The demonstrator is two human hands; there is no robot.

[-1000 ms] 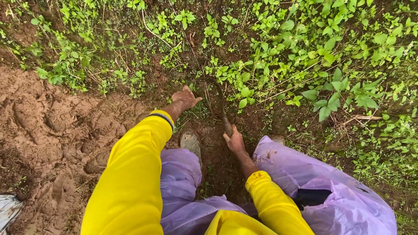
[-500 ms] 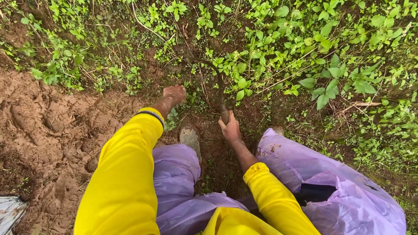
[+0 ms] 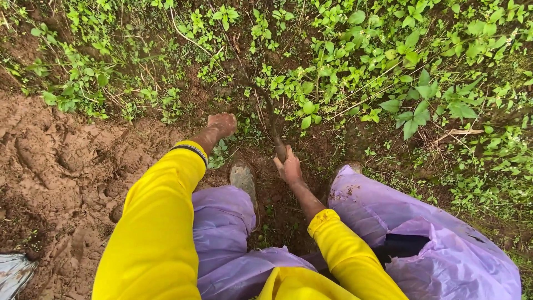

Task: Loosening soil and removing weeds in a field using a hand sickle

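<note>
Green weeds [image 3: 388, 72] cover the upper ground; bare churned mud [image 3: 50, 166] lies at left. Lilac plastic sheet [image 3: 422, 233] wraps both legs, yellow sleeves [image 3: 155, 222] above it. A muddy boot [image 3: 243, 179] stands between the arms. Right hand [image 3: 288, 166] is closed around a brown stick-like handle [image 3: 276, 139] standing in the soil. Left hand [image 3: 222, 124], muddy, curls low among small leaves; whether it grips anything I cannot tell.

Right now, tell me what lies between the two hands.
In the head view, small green weeds and muddy soil lie between the left hand and the right hand, which grips a thin stem.
</note>
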